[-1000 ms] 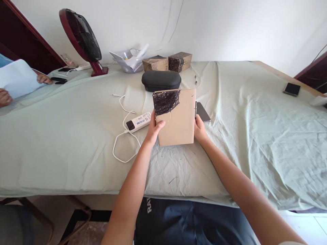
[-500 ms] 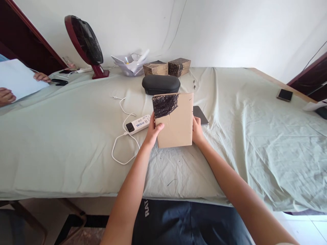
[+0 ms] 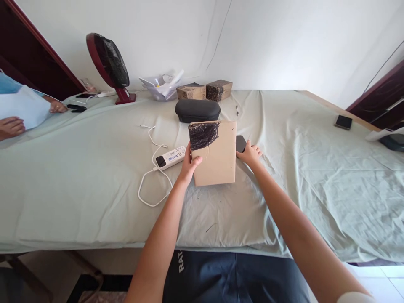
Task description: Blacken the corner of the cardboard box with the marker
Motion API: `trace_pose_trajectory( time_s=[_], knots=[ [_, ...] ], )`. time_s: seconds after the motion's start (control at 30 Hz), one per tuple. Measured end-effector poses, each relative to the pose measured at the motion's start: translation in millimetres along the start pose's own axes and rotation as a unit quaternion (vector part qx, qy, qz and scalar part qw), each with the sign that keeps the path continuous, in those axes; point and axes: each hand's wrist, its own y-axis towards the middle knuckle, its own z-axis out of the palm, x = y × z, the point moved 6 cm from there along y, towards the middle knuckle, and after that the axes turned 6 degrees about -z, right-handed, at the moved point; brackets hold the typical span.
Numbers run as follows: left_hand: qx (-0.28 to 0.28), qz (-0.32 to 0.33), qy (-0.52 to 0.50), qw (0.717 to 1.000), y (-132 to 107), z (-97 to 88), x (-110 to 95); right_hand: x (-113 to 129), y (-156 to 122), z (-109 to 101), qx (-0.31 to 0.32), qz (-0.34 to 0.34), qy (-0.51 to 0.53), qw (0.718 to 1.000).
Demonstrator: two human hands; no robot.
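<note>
My left hand (image 3: 190,167) grips the left side of a tan cardboard box (image 3: 216,164), its thumb across the front face. The box is tilted up toward me, with black scribble over its upper left corner. My right hand (image 3: 251,154) is off the box, just to its right. Its thumb and fingers are around the edges of a dark flat phone (image 3: 240,143) on the cloth. Part of the phone is hidden by the box and the hand. Left of the box lies a white power strip (image 3: 172,158) with a white cable (image 3: 139,190).
Behind the box are a black zip case (image 3: 198,110), two patterned cardboard boxes (image 3: 219,90) and a plastic basket (image 3: 162,91) of papers. A red fan (image 3: 125,98) stands at the back left. Another person's hands (image 3: 11,127) hold paper. A black wallet-like object (image 3: 343,122) lies far right.
My right hand has let go of the box's right side and moved right onto the phone. My left hand still holds the box, which stays nearly in place.
</note>
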Motion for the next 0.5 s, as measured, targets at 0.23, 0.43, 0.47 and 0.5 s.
trace_pose_trajectory(
  time_s=[0.23,0.43,0.47,0.5],
  knots=[
    [-0.006,0.010,-0.002,1.000,0,2.5,-6,11,2,-6,-0.004,0.000,0.228,0.974],
    [-0.005,0.010,-0.001,1.000,-1,3.0,-7,24,-63,-42,-0.014,-0.098,0.535,0.839],
    [-0.005,0.010,0.000,1.000,-2,2.7,-7,29,-74,-55,0.003,-0.115,0.605,0.788],
    [-0.004,0.009,0.001,1.000,-2,2.4,-7,36,-83,-69,0.021,-0.123,0.646,0.753]
  ],
)
